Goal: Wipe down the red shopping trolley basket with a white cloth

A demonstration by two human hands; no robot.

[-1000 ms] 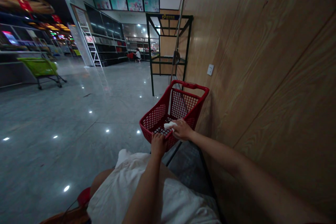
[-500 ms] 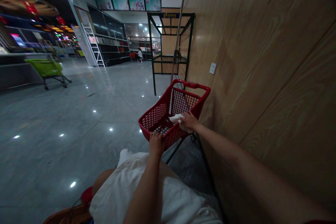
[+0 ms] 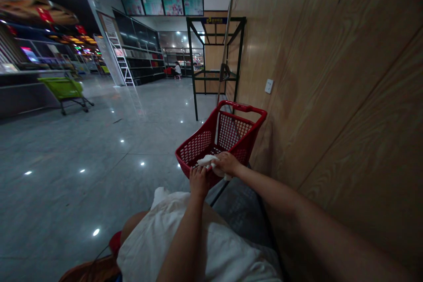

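The right-hand grip (image 3: pixel 226 163) presses a white cloth (image 3: pixel 205 161) against a red plastic shopping cart (image 3: pixel 199 146), while the left-hand grip (image 3: pixel 198 182) holds its near rim.

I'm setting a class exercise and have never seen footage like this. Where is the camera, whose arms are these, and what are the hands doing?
This picture comes from a single camera worn on a person's head, so it shows roughly what they see, looking forward and down. The view is wide and bent at the edges. The two bare arms belong to the wearer. The right hand is on a white cloth at the inside of a red plastic mesh basket. The left hand is at the basket's near rim. A wood-panelled wall runs along the right side, and a green shopping cart stands on the shiny floor at the left. Another person is far off near the shelves.
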